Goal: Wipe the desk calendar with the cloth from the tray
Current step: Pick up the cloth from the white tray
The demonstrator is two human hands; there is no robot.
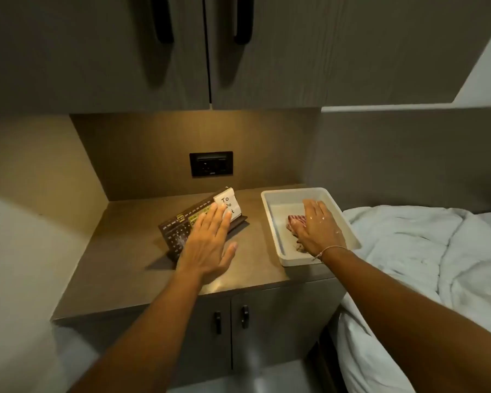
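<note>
A dark brown desk calendar (176,231) stands slanted on the counter, with a white "To Do" notepad (228,204) at its right end. My left hand (207,245) hovers flat in front of it, fingers together and extended, holding nothing. To the right sits a white rectangular tray (270,199). Inside it lies a red-and-white striped cloth (295,221), mostly hidden under my right hand (316,229). That hand rests palm-down on the cloth with fingers spread; I cannot see a closed grip on it.
The brown counter (119,251) sits in a niche under upper cabinets (210,52), with a black socket panel (211,163) on the back wall. Cabinet doors with black handles (230,319) are below. A bed with a rumpled white duvet (423,251) adjoins on the right.
</note>
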